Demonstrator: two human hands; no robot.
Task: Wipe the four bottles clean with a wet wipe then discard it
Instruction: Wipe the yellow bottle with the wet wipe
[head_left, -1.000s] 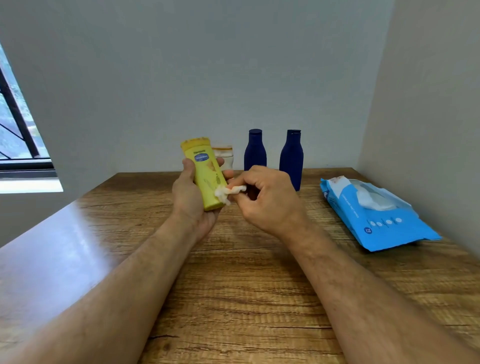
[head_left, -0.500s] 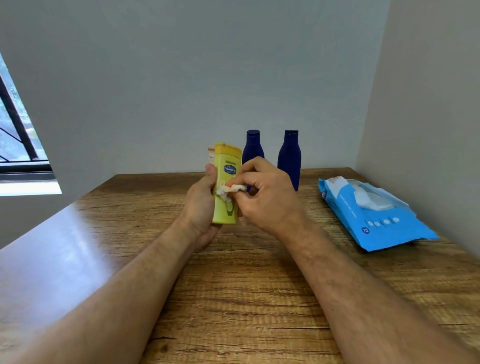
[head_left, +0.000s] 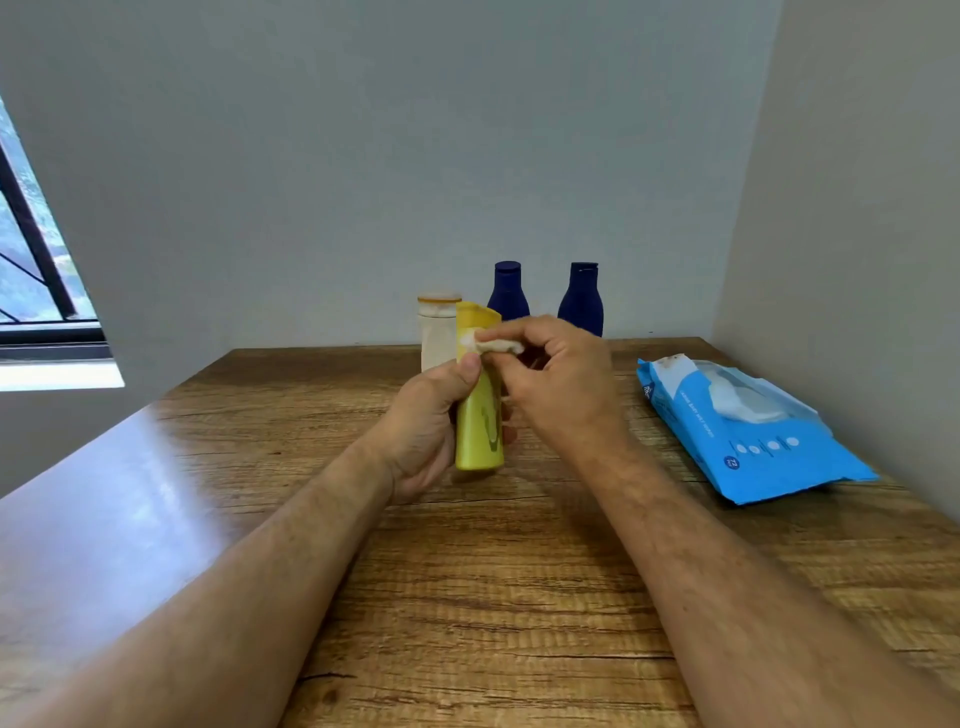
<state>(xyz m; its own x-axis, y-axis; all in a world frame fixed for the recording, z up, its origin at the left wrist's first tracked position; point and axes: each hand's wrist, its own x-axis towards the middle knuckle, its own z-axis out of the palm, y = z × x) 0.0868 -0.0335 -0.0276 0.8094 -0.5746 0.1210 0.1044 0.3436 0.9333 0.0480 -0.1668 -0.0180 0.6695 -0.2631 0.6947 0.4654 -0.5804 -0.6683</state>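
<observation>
My left hand (head_left: 428, 421) holds a yellow bottle (head_left: 479, 415) upright above the table, thumb across its front. My right hand (head_left: 561, 384) pinches a small crumpled white wet wipe (head_left: 493, 344) against the bottle's upper part, near the cap. Behind them, by the back wall, stand a cream bottle (head_left: 438, 332) and two dark blue bottles (head_left: 508, 293) (head_left: 582, 299). The lower parts of the blue bottles are hidden by my right hand.
A blue pack of wet wipes (head_left: 748, 431) lies open on the right side of the wooden table (head_left: 493, 597), close to the right wall. A window (head_left: 31, 270) is at the far left.
The yellow bottle has been turned in my left hand, its label rotating out of view. The wipe has slid from the bottle's lower body up toward the cap.
</observation>
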